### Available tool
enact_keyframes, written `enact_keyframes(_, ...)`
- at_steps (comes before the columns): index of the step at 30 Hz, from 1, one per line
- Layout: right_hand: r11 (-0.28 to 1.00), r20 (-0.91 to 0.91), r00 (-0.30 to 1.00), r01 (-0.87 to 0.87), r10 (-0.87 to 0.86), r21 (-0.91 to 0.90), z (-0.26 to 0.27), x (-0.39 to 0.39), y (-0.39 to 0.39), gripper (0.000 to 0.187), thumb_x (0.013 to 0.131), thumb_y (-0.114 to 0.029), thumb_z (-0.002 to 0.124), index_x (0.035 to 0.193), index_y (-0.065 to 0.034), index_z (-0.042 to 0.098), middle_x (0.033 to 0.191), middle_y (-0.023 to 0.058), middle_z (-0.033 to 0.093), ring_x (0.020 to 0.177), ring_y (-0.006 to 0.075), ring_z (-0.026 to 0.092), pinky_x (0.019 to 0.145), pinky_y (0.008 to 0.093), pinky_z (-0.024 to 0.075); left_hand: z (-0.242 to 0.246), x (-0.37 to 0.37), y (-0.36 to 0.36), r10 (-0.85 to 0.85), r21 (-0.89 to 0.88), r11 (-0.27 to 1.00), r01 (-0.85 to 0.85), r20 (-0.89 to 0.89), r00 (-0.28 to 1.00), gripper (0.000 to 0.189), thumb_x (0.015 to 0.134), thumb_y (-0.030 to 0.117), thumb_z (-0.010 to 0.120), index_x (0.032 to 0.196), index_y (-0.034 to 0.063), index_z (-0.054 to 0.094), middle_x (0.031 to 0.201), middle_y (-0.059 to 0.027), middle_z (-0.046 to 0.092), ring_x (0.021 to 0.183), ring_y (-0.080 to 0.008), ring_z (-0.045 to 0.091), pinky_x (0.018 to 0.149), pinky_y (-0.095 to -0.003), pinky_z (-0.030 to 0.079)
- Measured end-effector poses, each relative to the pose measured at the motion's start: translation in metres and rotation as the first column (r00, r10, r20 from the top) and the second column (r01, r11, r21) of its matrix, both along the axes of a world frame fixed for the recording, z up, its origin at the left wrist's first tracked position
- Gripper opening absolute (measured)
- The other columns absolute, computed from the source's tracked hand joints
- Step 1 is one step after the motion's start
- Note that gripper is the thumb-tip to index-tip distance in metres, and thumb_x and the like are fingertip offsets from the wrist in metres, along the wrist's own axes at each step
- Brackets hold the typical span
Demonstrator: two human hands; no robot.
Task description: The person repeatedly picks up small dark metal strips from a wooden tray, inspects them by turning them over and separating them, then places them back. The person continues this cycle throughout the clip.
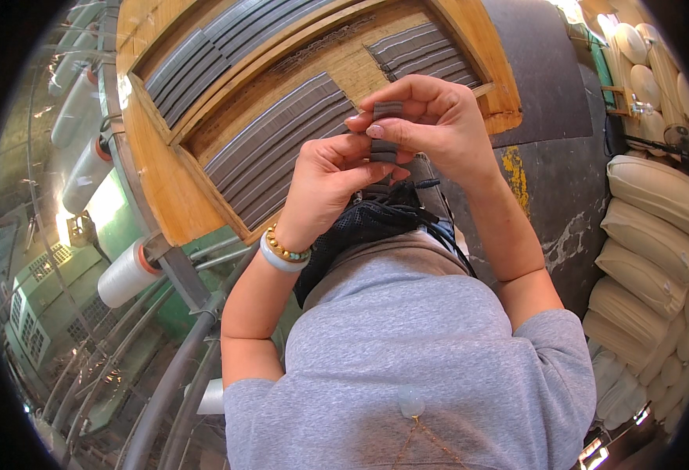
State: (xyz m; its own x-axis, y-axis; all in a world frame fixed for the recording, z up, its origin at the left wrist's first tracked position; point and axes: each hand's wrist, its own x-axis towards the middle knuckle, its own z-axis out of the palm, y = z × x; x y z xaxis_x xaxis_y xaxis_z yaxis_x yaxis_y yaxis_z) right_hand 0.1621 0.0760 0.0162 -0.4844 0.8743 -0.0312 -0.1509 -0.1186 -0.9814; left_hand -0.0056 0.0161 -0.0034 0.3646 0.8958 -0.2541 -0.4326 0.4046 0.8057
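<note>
Between the fingertips of both hands is a dark grey ribbed strip [384,150], seemingly of elastic or woven band, its lower end hanging towards my waist. My right hand [424,120] pinches the upper part between thumb and fingers. Just below, my left hand [344,170] grips the strip lower down; a beaded bracelet and a pale bangle are on that wrist. Beyond the hands, rows of similar grey strips [286,141] lie in a wooden tray [203,191], with another group [424,56] at its far right. Whether the held strip is one piece or several, I cannot tell.
More grey strips [186,76] fill the tray's far compartment. White thread cones [124,276] stand on a metal frame [183,276] at left, beside metal pipes [168,364]. Stacked cream-coloured bundles [653,217] line the right side. The dark floor [562,176] bears yellow paint.
</note>
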Motion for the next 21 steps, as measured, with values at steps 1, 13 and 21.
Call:
enact_keyframes(1,1.000,-0.012,1.000,0.002,-0.002,0.020,-0.0010,0.0000,-0.0003,0.020,0.084,0.001,0.069,0.104,0.0021,0.065,0.092,0.0131,0.072,0.080,0.0125,0.070,0.053,0.0186,0.0539,-0.0019,0.0000,0.0000,0.012,0.026,1.000,-0.012,-0.003,1.000,0.022,0.084,-0.010,0.057,0.104,-0.0089,0.065,0.100,-0.0163,0.069,0.095,-0.0216,0.067,0.085,-0.0326,0.057)
enact_keyframes(13,0.998,-0.027,1.000,-0.014,0.016,0.058,-0.0045,0.0034,-0.0003,0.020,0.083,0.003,0.068,0.103,0.0024,0.065,0.093,0.0135,0.071,0.088,0.0183,0.071,0.064,0.0233,0.0590,-0.0028,0.0010,-0.0005,0.024,0.051,0.998,-0.023,-0.019,1.000,0.021,0.084,-0.012,0.056,0.103,-0.0094,0.066,0.099,-0.0171,0.069,0.096,-0.0222,0.067,0.085,-0.0341,0.058)
enact_keyframes(21,0.999,-0.027,1.000,-0.010,0.011,0.053,-0.0054,0.0033,-0.0013,0.019,0.083,0.003,0.069,0.102,0.0022,0.065,0.093,0.0129,0.071,0.089,0.0186,0.070,0.066,0.0242,0.0592,-0.0019,0.0013,-0.0019,0.027,0.042,0.999,-0.026,-0.028,0.999,0.022,0.083,-0.012,0.057,0.103,-0.0092,0.066,0.099,-0.0169,0.069,0.094,-0.0221,0.068,0.085,-0.0331,0.057)
